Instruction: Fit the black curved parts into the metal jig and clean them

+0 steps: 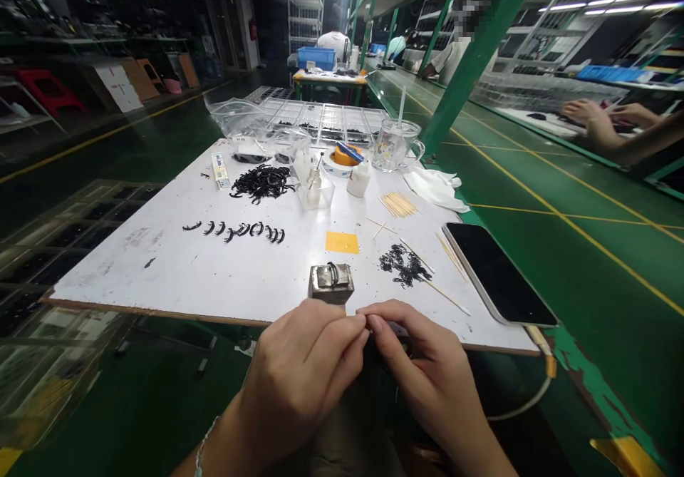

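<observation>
My left hand [313, 356] and my right hand [422, 356] meet fingertip to fingertip at the table's front edge. Both are closed in a pinch, and whatever sits between the fingertips is too small and hidden to name. Just beyond them stands a metal block [331, 288] with a small black curved piece [334, 273] on top. Behind the block lies a yellow paper square [342, 242]. Tiny black parts [403, 264] are scattered to the right, and a row of black curved pieces [256, 229] lies to the left, in front of a heap of black strips [263, 182].
On the white table [160, 270] are a phone [496, 270], toothpicks [398, 204], cotton swabs [449, 296], a clear box with a bottle [315, 192], a tape roll [342, 156], a glass mug [395, 145], tissue [435, 186] and plastic bags [240, 124]. Another person's hands [603, 117] work at far right.
</observation>
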`<state>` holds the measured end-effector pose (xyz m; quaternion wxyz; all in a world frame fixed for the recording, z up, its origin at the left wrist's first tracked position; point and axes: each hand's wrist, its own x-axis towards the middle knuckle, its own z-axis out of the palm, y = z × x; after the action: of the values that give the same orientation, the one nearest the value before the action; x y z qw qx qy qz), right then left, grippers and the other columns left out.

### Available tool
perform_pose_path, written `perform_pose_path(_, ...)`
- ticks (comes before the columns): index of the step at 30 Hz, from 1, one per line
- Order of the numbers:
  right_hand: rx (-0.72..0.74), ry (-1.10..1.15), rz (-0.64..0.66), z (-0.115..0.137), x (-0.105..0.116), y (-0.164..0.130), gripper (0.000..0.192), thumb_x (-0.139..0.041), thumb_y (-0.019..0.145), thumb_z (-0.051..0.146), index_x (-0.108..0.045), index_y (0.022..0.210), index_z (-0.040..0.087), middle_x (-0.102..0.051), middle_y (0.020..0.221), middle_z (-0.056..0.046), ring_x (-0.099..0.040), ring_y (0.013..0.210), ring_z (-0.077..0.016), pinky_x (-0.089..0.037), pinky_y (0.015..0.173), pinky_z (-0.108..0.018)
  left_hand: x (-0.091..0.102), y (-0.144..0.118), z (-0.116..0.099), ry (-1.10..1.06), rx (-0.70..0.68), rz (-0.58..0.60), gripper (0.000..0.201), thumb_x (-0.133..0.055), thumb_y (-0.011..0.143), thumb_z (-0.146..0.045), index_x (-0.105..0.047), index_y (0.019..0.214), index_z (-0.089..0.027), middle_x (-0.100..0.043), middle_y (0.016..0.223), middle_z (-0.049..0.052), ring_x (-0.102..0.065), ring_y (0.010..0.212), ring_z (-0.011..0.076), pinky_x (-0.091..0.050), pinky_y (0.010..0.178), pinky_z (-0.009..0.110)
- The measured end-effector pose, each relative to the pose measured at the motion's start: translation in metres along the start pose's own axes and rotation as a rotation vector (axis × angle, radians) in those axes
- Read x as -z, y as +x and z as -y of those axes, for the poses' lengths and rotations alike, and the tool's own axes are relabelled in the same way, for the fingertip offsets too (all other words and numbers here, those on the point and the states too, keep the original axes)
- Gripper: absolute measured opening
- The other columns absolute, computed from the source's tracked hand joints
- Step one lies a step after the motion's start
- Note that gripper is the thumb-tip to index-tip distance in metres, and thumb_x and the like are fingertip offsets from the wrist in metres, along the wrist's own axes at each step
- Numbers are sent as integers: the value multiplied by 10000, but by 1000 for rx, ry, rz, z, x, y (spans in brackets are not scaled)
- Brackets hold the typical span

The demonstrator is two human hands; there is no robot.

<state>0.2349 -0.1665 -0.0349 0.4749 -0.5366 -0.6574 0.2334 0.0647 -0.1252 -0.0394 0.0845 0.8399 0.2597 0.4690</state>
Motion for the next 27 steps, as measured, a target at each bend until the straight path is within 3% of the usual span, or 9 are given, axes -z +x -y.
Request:
perform_pose_path(5,276,-175,-1,1,-3,3,212,-539,962,91,-614,1089,245,-714,956,2,-644,871,-114,-502,783,-253,8,7,2,39,34,-3,71,-580,951,-84,-603,1002,-127,-608,931,62,-584,855,152,-506,720,253)
perform_pose_path(15,454,-148,-57,2,-15,11,321,-536,901,-24,-599,1142,178,-694,941,-30,-615,862,-137,-471,775,-320,21,9,3,-214,227,69,114,-556,956,-98,-545,1033,-181,-540,979,19,-528,929,118,-456,811,217)
perform_pose_path(22,453,-160,-172,5,-24,19,320,-578,906,-8,-616,1157,186,-705,949,-28,-596,870,-143,-481,793,-311,25,14,11,-207,208,88,137,-508,982,-81,-507,1062,-193,-515,997,20,-489,973,131,-425,859,235)
perform_pose_path(27,218,-78,-130,-4,-21,36,316,-656,941,241,-604,1250,274,-682,1181,-43,-602,1078,-190,-497,887,-340,23,20,28,-173,279,112,114,-466,1006,-100,-504,1050,-198,-510,1048,35,-483,1027,144,-408,880,259)
